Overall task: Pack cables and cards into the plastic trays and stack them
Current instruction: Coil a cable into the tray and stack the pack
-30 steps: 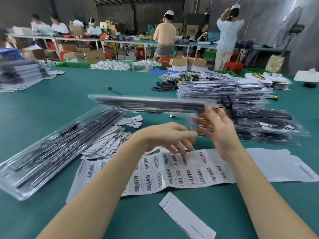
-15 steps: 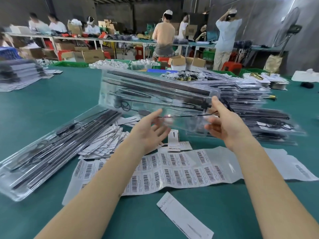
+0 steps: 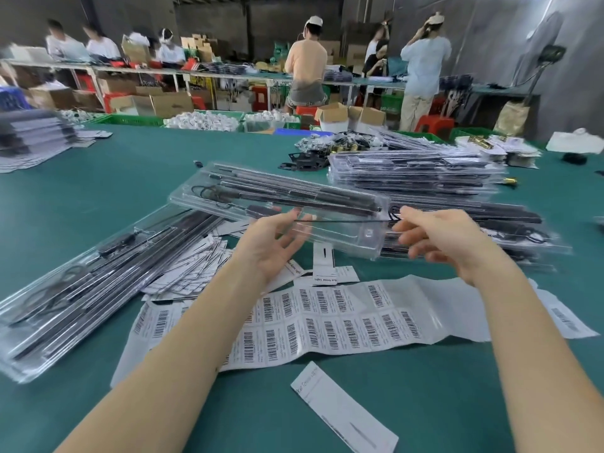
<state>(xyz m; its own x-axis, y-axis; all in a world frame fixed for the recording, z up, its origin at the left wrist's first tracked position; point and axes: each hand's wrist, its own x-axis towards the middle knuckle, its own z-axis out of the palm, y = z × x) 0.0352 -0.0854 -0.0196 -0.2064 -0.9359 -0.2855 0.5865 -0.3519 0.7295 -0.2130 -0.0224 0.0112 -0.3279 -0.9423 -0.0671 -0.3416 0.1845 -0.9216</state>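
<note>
The left hand (image 3: 273, 243) and right hand (image 3: 439, 238) each grasp an end of a clear plastic tray (image 3: 281, 204) — black cables inside — held above the green counter (image 3: 130, 178), over barcode sheets (image 3: 327, 318), beside stacked trays (image 3: 415, 173).

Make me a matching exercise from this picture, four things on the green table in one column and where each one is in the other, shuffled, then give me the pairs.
Things:
1. held tray
2. barcode sheet
3. loose card
4. tray stack

Places:
A. nearest the camera, between the forearms
B. far right, behind the right hand
C. raised off the table, between both hands, left hand at its near edge
D. flat under the wrists

Pairs: 1-C, 2-D, 3-A, 4-B
</note>
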